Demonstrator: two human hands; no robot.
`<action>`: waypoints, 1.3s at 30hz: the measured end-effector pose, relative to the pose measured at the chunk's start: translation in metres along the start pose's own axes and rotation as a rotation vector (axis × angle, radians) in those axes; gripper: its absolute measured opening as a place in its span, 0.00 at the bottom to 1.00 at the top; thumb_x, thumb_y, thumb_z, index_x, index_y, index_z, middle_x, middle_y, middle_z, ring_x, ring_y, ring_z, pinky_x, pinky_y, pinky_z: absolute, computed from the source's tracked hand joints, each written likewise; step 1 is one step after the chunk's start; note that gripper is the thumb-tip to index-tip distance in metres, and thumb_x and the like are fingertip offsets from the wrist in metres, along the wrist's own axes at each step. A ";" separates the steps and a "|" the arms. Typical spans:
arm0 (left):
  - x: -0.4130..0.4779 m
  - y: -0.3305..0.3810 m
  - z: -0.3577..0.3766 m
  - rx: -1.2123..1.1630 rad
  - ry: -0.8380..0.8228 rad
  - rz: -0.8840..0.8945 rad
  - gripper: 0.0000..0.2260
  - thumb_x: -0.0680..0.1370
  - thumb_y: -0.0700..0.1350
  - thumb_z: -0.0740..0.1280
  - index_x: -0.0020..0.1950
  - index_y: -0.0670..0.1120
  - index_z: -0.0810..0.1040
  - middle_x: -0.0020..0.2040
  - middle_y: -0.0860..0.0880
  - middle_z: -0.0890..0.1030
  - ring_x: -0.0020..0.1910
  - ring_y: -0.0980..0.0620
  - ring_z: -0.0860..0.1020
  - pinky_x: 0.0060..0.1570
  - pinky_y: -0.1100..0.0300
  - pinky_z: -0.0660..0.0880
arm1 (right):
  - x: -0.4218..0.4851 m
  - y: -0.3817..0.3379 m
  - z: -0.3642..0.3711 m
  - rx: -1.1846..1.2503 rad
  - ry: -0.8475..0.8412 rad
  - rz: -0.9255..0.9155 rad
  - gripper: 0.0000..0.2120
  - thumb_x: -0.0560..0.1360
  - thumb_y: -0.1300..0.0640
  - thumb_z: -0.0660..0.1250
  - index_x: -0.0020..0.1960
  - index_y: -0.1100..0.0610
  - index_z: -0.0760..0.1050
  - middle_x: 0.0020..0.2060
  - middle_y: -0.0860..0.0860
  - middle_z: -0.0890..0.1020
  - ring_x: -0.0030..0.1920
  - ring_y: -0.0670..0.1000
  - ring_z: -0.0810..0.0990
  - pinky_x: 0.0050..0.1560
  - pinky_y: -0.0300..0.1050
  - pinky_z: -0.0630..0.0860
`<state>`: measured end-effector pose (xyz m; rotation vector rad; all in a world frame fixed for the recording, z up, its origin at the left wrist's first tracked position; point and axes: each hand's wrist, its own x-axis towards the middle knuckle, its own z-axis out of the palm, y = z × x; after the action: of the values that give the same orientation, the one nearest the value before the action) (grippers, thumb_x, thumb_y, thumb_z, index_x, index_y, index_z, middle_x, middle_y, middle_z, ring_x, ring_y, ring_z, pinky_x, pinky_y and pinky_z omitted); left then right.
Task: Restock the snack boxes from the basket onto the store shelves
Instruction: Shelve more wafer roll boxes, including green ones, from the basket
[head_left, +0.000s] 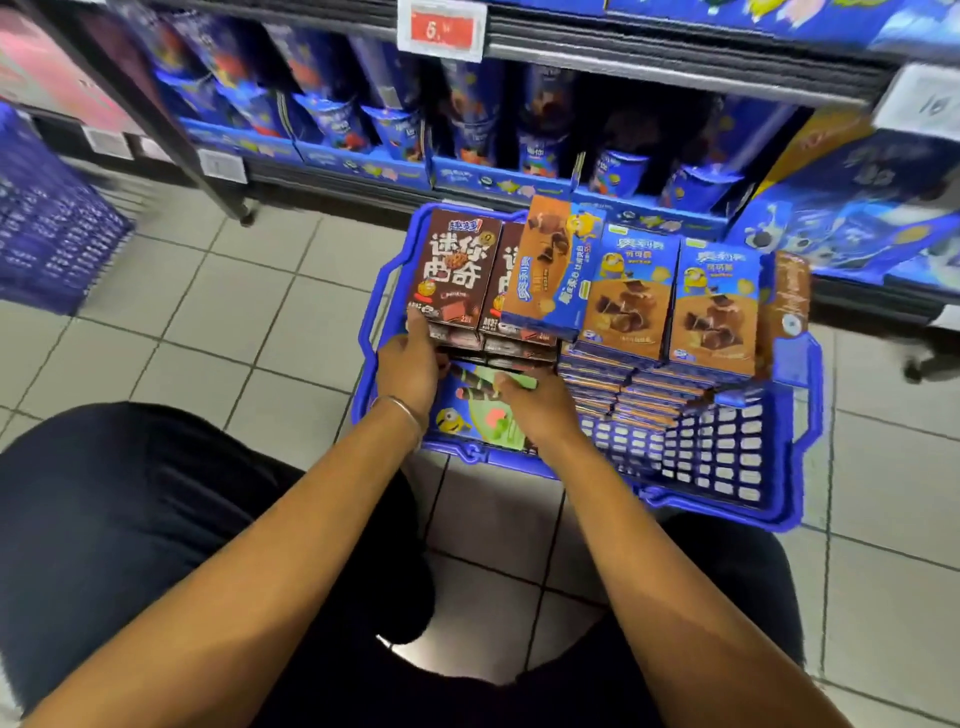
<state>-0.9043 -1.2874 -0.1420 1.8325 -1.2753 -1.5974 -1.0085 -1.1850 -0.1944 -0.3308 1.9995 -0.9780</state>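
Reaching for the brown cookie box (457, 270), your left hand (410, 364) is up against its lower end. The fingers (418, 319) look fairly straight, touching the box, not wrapped round it, and the thumb is hidden. That box stands upright at the far left of the blue basket (795, 467), on flat boxes of the same kind and beside a second brown box (506, 291). Set like that, its face is readable and its bottom edge is easy to get under.

Your right hand (540, 408) lies on the green wafer-roll box (483, 415), which is flat in the near left corner. I cannot tell whether its fingers hook the far edge or only rest there. My guess is that it steadies things while the left hand works.

To the right, two orange-and-blue boxes (626, 296) (714, 312) stand upright on their own flat stacks. Another of that kind (556, 265) leans across the brown ones and could slide if you lift from under it.

No box has left the basket, which sits on the tiled floor (208, 312) just in front of the low shelf (649, 67). That shelf holds rows of blue snack cups (618, 166), and a red price tag (441, 28) hangs on the rail above. You are low, close to the basket, so the reach to the shelf should be short.
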 end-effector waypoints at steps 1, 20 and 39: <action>-0.002 0.000 0.000 0.001 0.002 0.010 0.28 0.86 0.63 0.56 0.49 0.42 0.82 0.46 0.40 0.85 0.43 0.42 0.81 0.40 0.54 0.73 | 0.001 0.000 -0.002 0.015 -0.022 -0.003 0.17 0.77 0.46 0.71 0.62 0.53 0.78 0.58 0.50 0.83 0.57 0.54 0.81 0.55 0.46 0.76; -0.068 0.058 -0.020 -0.427 -0.203 0.148 0.56 0.60 0.69 0.77 0.80 0.51 0.56 0.69 0.50 0.81 0.63 0.45 0.83 0.61 0.41 0.81 | -0.083 -0.088 -0.047 0.779 -0.132 -0.154 0.17 0.82 0.49 0.64 0.64 0.59 0.80 0.58 0.57 0.85 0.59 0.58 0.83 0.64 0.60 0.77; -0.041 0.085 -0.012 -0.565 -0.437 0.082 0.27 0.80 0.37 0.72 0.77 0.36 0.67 0.69 0.33 0.79 0.66 0.29 0.79 0.63 0.26 0.76 | 0.023 0.008 0.003 -0.699 -0.167 -0.145 0.23 0.75 0.50 0.70 0.66 0.58 0.75 0.62 0.60 0.80 0.61 0.63 0.78 0.51 0.46 0.72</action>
<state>-0.9222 -1.3004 -0.0495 1.1148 -0.8991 -2.1120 -1.0190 -1.1941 -0.2145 -0.9128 2.1250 -0.2830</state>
